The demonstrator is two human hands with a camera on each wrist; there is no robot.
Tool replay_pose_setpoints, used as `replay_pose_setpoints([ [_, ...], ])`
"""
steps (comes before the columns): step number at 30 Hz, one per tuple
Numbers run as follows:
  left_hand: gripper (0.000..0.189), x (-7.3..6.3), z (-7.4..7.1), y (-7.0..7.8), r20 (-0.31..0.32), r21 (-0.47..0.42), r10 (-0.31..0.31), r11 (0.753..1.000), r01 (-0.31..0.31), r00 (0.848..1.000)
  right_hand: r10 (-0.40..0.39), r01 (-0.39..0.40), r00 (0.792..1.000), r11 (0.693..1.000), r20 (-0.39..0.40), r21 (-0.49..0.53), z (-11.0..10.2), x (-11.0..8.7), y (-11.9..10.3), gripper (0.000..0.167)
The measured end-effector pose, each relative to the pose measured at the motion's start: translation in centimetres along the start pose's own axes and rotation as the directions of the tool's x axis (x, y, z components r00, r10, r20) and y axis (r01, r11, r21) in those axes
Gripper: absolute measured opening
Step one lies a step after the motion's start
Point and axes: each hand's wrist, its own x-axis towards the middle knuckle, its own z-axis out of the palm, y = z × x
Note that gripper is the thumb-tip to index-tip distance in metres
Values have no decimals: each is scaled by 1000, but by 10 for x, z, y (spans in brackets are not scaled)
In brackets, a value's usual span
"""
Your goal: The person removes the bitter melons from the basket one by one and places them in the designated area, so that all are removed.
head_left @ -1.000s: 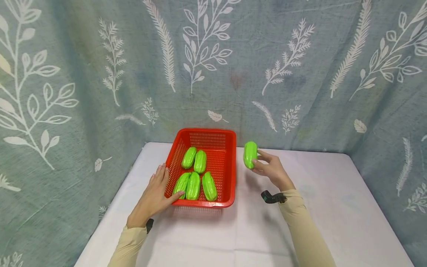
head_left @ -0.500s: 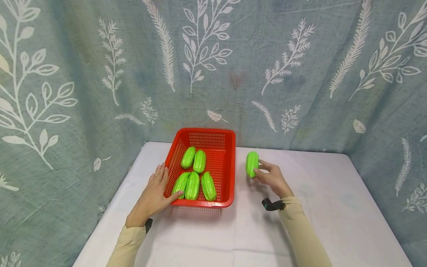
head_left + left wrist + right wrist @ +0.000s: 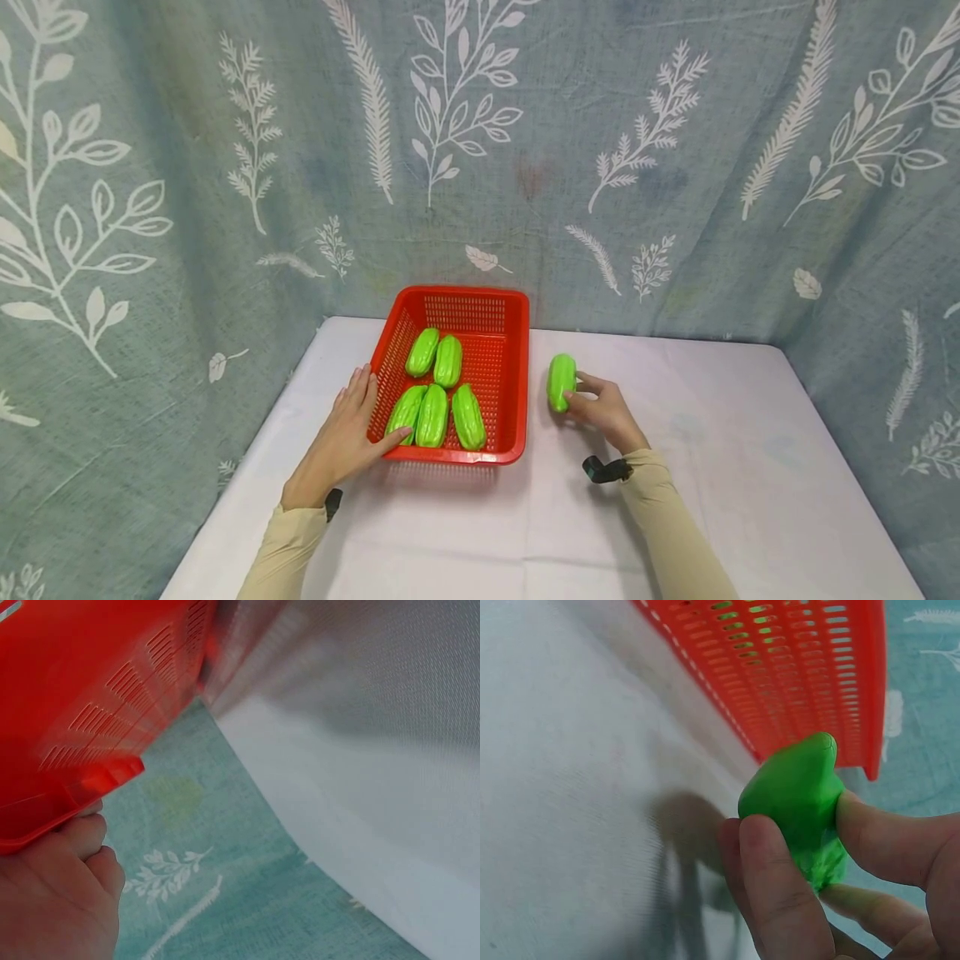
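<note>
My right hand [image 3: 606, 412] pinches a glossy bright-green oblong fruit [image 3: 561, 383] with ridged sides, thumb on one side and fingers on the other. The fruit is held upright close over the table, just right of a red plastic basket [image 3: 520, 375]. In the right wrist view, the fruit [image 3: 795, 795] overlaps the basket's slotted wall. My left hand [image 3: 341, 446] rests on the basket's left front corner, fingers extended along the left rim and thumb lying over the front rim. Several matching green fruits [image 3: 448, 362] lie inside the basket, toward its left and front.
A white cloth [image 3: 735, 467] covers the table, reaching far to the right of the basket. Grey-green curtains [image 3: 525, 225] with white leaf prints hang behind it and at both sides. Dark wrist cameras [image 3: 606, 470] sit at the wrists.
My right hand has brought the green fruit down and nearer to me, lower toward the table beside the basket. The left hand and the basket have stayed in place.
</note>
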Motion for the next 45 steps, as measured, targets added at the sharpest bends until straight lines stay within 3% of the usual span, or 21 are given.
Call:
replay_pose_setpoints([
  [20, 115, 1, 2, -1, -9, 5, -1, 1000, 1, 1000, 22, -23, 1000, 1000, 16, 20, 16, -2, 0, 64],
  [45, 114, 0, 2, 0, 6, -5, -19, 1000, 19, 1000, 37, -37, 999, 998, -3, -56, 19, -1, 0, 64],
])
